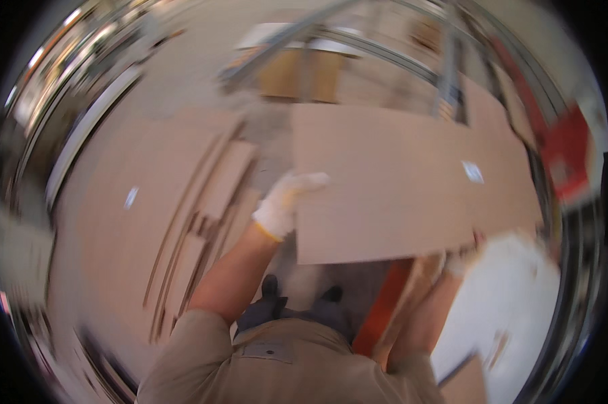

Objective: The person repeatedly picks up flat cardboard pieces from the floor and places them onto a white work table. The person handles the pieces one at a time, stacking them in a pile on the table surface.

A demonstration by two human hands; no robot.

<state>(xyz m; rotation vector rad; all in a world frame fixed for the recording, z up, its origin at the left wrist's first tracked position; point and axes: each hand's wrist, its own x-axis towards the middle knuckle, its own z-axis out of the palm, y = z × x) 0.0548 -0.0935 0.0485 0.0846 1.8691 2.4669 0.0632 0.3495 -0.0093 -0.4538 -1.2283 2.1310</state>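
Observation:
A large flat brown board with a small white label is held out in front of me. My left hand, in a white work glove with a yellow cuff, grips its left edge with the thumb on top; the other fingers are hidden beneath. At the board's near edge, toward the right, is my right hand, also gloved and closed on the edge, though blurred and partly covered.
To my left lies a stack of similar brown boards, with narrow strips along its side. A metal frame stands ahead. On the right are a white surface, an orange-red beam and a red object.

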